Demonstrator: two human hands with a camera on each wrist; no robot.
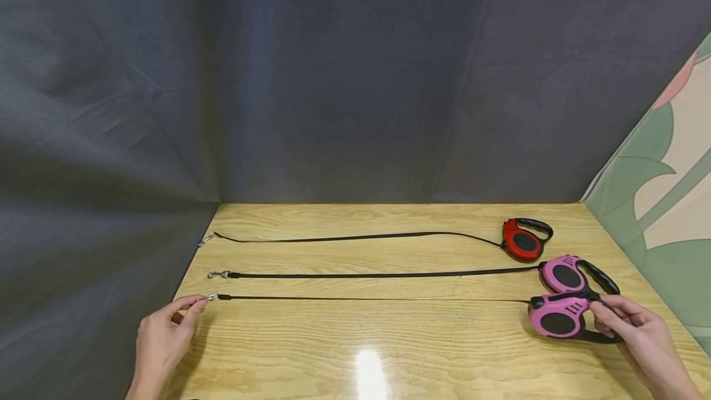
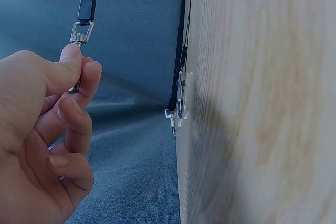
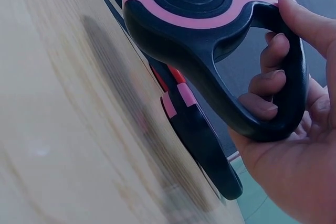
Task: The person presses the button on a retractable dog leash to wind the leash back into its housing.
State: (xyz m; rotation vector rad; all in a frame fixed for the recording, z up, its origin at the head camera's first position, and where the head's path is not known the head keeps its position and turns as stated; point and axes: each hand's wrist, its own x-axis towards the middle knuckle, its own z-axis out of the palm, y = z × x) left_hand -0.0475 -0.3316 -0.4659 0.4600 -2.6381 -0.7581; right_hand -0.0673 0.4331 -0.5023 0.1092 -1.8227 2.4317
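Note:
My right hand point(image 1: 639, 332) grips the black handle of a pink retractable dog leash point(image 1: 557, 320), its fingers curled through the loop in the right wrist view. That leash point(image 3: 173, 19) is held up off the wooden table, casting a shadow below. Its thin cord runs straight across to the left. There my left hand point(image 1: 166, 332) pinches the metal snap hook point(image 2: 79, 35) between thumb and forefinger, the other fingers loosely bent. Just behind, a second pink leash point(image 1: 561, 275) lies with its black strap drawn out to a metal clip point(image 1: 218, 275).
A red retractable leash point(image 1: 524, 241) lies at the back right, its black strap stretching to a clip point(image 1: 206, 239) at the table's left edge. Dark grey curtains point(image 1: 344, 79) stand behind and left. A floral cloth point(image 1: 666, 202) hangs at the right of the wooden table point(image 1: 311, 344).

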